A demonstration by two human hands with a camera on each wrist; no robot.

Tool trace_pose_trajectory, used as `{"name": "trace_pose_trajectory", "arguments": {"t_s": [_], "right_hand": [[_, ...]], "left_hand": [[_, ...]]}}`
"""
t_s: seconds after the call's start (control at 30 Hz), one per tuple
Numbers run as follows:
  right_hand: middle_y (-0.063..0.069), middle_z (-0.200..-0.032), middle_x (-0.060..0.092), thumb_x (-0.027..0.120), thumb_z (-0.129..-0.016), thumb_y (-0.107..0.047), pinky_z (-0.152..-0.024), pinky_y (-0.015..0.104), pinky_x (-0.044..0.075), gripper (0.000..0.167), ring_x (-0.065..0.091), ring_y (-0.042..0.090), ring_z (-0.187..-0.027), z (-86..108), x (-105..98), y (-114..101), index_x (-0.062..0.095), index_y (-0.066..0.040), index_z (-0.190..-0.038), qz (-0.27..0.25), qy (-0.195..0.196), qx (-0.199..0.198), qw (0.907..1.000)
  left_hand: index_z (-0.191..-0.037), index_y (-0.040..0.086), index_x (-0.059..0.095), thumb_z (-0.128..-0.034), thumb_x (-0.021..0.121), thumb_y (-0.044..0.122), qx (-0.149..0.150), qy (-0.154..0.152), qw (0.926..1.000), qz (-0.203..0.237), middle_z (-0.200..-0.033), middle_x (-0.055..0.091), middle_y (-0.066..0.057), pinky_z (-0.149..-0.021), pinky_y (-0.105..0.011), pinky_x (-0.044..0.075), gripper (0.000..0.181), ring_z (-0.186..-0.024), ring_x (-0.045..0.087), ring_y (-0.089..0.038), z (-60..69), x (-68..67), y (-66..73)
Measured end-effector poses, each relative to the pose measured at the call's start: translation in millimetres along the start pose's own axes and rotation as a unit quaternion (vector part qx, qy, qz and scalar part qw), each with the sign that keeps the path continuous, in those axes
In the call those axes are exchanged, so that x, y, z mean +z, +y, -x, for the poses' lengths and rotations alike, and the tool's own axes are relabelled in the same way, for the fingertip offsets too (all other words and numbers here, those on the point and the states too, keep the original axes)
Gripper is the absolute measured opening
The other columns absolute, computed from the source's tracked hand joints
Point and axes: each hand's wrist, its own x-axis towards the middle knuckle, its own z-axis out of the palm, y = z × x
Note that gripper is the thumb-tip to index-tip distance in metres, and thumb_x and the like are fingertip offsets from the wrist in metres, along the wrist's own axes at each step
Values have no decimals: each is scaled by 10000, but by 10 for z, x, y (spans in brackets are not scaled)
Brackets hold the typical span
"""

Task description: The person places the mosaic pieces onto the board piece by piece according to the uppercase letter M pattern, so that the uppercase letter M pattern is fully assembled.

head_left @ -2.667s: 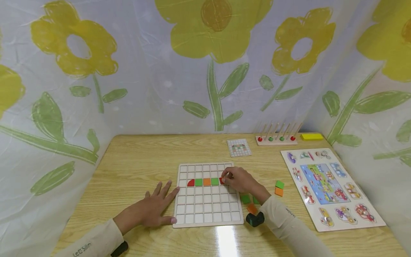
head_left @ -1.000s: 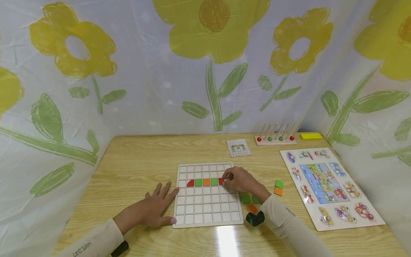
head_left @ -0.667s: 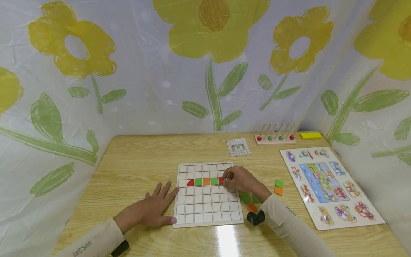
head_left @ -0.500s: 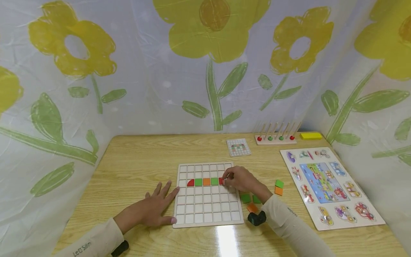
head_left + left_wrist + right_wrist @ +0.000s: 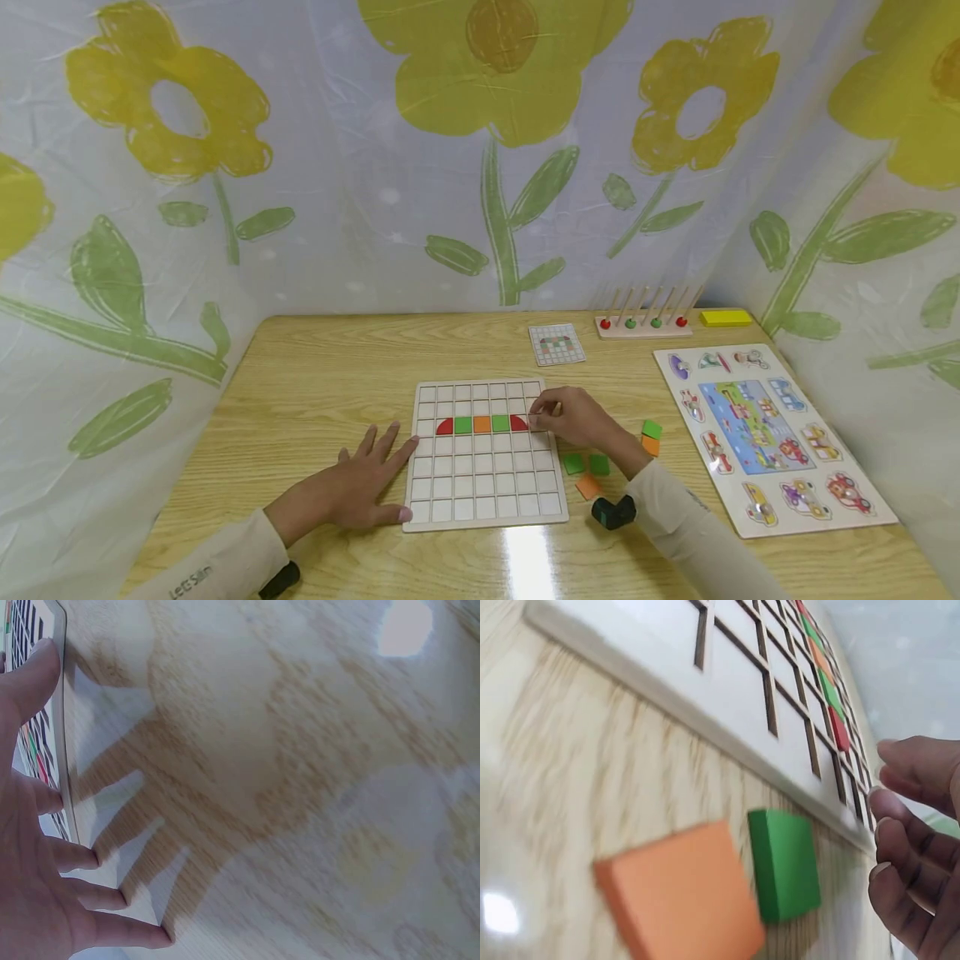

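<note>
Red quarter-round lies in the grid board, right end of its colored row, no long axis. Right hand is nearer: just right of it, grip released, nothing held. Loose orange tile off board's right edge, nearside. Left hand splayed at board's left edge.

Apparently narrow gap between tiles and puzzle
</note>
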Motion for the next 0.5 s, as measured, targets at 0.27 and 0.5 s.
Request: {"name": "trace_pose_trajectory", "arguments": {"t_s": [0.27, 0.5], "right_hand": [[-50, -852, 671, 686, -955, -158, -648, 244, 486, 90, 555, 90, -714, 144, -88, 119, 755, -124, -1003, 3, 52, -95, 9999], [-47, -853, 675, 705, -945, -167, -626, 240, 482, 99, 547, 84, -682, 311, -175, 205, 752, -118, -1016, -9, 85, -29, 10000]], "left_hand": [[-1625, 132, 143, -893, 550, 721, -22, 3, 10000, 1, -1658, 50, -280, -971, -842, 258, 1024, -1469, 87, -607, 6, 5, 0], [-1625, 124, 139, -903, 541, 716, 49, 44, 10000, -46, -1655, 48, -287, -955, -847, 268, 1016, -1461, 97, -616, 2, 10, -8]]}}
